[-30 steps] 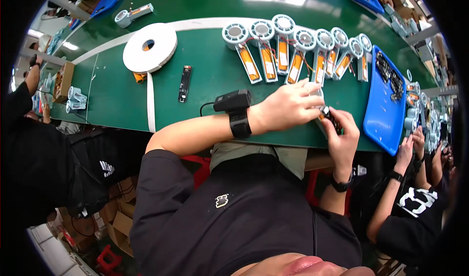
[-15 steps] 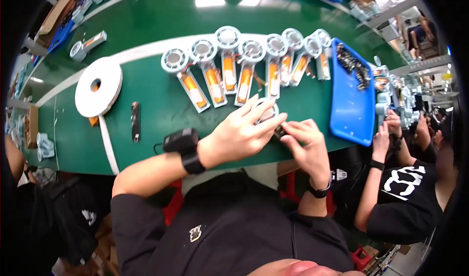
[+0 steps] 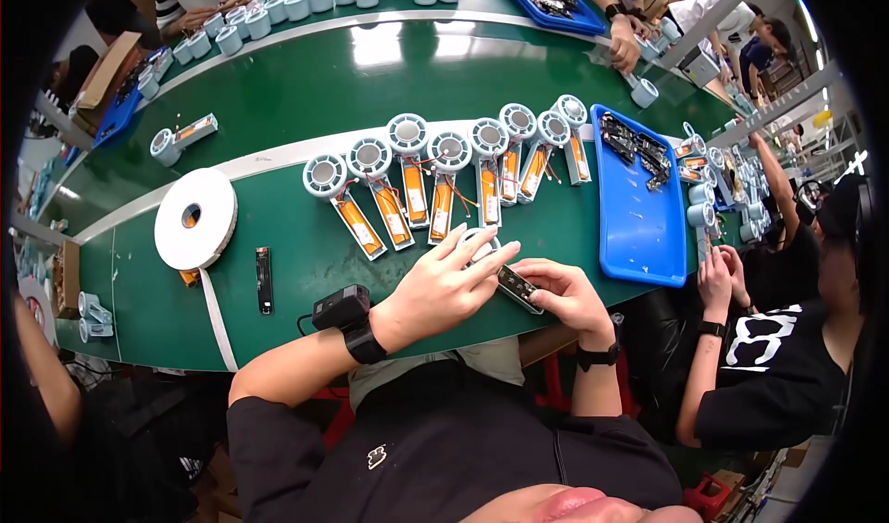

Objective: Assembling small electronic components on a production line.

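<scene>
Near the table's front edge, my left hand (image 3: 443, 284) curls over the round head of a light-blue handheld fan (image 3: 480, 245). My right hand (image 3: 563, 293) pinches the lower end of its handle, where a dark circuit board (image 3: 517, 287) faces up. The left fingers hide much of the fan's head. Beyond my hands, several similar fan units (image 3: 407, 134) lie in a fanned row, with orange batteries and thin wires in their open handles. A narrow black circuit strip (image 3: 265, 282) lies to the left of my left forearm.
A white tape roll (image 3: 181, 217) rests at the left with its strip trailing forward. At the right, a blue tray (image 3: 644, 236) holds dark parts. A single fan unit (image 3: 181, 140) lies far left. Co-workers sit opposite and at my right, where a co-worker's hands (image 3: 718, 278) handle a fan.
The view has shifted, showing more of the table's far side. The fan's handle has come out from behind my fingers, showing its circuit board. Both hands still hold the fan.
</scene>
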{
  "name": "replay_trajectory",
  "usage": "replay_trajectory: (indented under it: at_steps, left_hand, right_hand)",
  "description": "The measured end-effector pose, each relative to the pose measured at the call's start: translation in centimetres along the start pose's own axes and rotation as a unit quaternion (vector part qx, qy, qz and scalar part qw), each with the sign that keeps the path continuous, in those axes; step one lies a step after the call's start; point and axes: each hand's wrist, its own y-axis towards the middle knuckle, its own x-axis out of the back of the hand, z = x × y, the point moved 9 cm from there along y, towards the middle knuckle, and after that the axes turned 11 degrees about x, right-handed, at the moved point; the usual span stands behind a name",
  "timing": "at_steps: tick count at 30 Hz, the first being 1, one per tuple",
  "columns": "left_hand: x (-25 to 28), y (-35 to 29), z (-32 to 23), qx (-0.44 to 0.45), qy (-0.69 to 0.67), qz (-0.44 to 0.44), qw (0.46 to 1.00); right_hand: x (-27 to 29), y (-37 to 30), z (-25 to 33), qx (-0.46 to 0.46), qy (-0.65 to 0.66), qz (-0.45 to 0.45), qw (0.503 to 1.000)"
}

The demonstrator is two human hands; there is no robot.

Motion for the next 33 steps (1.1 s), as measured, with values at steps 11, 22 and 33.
replay_trajectory:
  at_steps: [11,22,33]
  left_hand:
    - [2.0,0.5,-3.7,-0.006,0.019,0.139,0.990]
    - [13.3,8.4,22.8,0.192,0.128,-0.130,0.964]
    - [4.0,7.0,34.6,0.297,0.105,0.118,0.942]
  right_hand:
    - [0.9,-1.5,0.0,0.129,0.033,-0.081,0.988]
    - [2.5,-3.3,0.1,0.188,0.053,-0.108,0.975]
    - [2.6,-2.6,0.4,0.233,-0.013,-0.105,0.967]
